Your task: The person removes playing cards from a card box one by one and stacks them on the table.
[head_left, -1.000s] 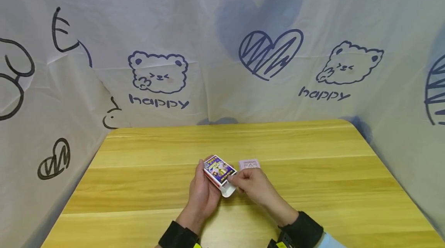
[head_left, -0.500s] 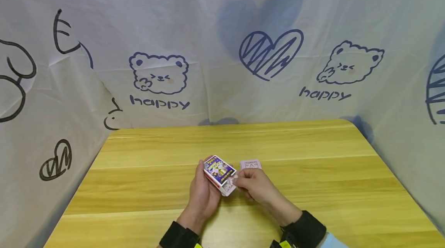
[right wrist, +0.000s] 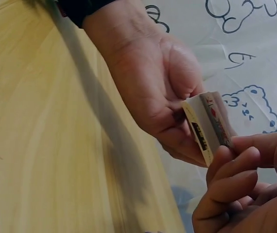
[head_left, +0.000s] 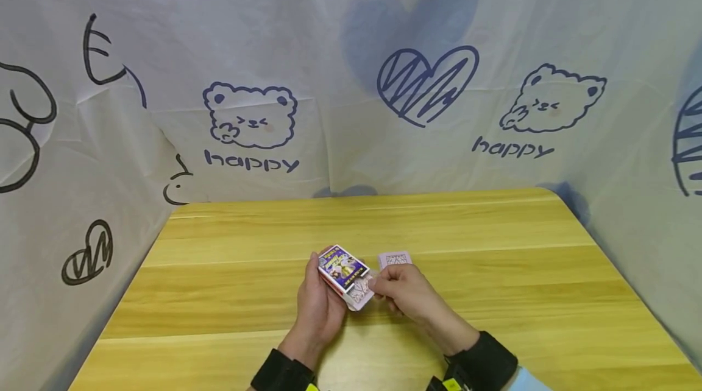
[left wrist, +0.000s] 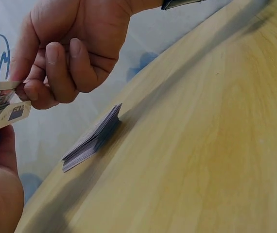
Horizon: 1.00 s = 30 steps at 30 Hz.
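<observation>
My left hand [head_left: 319, 306] holds a purple and yellow card box [head_left: 342, 268] above the table, its mouth tilted toward my right hand [head_left: 408, 293]. Playing cards [head_left: 360, 293] with a patterned pale back stick partway out of that mouth. Thumb and forefinger of the right hand pinch their outer end. A red diamond shows on the face of the projecting cards [right wrist: 215, 116] in the right wrist view, beside the box's white flap [right wrist: 197, 131]. Just beyond the right hand, a second stack of cards [head_left: 393, 257] lies on the table, squared up in the left wrist view.
The wood-grain table [head_left: 230, 257] has rounded far corners. White cloth [head_left: 340, 62] with drawn bears, hearts and lettering hangs behind it and at both sides. Black bands [head_left: 482, 360] circle both wrists.
The cards have come partway out of the box, drawn by the right hand, which shifted slightly right and toward me. The left hand has barely moved. The stack on the table stays put.
</observation>
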{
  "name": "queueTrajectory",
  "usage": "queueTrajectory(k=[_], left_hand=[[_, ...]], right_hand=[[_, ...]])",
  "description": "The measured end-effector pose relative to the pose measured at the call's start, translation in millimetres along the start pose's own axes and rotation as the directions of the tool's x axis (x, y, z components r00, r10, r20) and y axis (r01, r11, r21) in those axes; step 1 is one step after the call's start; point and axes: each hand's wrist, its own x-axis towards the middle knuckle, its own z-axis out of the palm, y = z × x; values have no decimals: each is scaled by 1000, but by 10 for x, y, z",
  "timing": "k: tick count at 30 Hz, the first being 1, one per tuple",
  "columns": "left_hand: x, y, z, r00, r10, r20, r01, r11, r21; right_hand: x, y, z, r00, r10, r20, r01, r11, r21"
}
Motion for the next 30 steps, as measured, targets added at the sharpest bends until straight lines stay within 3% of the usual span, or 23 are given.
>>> queueTrajectory(k=[7, 12, 16, 24, 30], left_hand=[[17, 3, -11, 998, 33, -45, -34, 999, -5], [25, -1, -12, 997, 31, -67, -31, 1000, -3], [23, -1, -2, 998, 24, -59, -24, 1000, 0], [14, 6, -3, 999, 31, -42, -30, 999, 12], [17, -2, -8, 999, 25, -34, -24, 999, 21]], right_hand=[[-30, -49, -41, 997, 3, 72, -3, 1000, 7], [-29, -42, -30, 997, -62, 54, 67, 993, -92], [-22, -28, -25, 991, -128, 29, 130, 978, -160], [3, 2, -69, 987, -130, 96, 146, 972, -183], [3, -6, -89, 988, -130, 85, 146, 965, -217]])
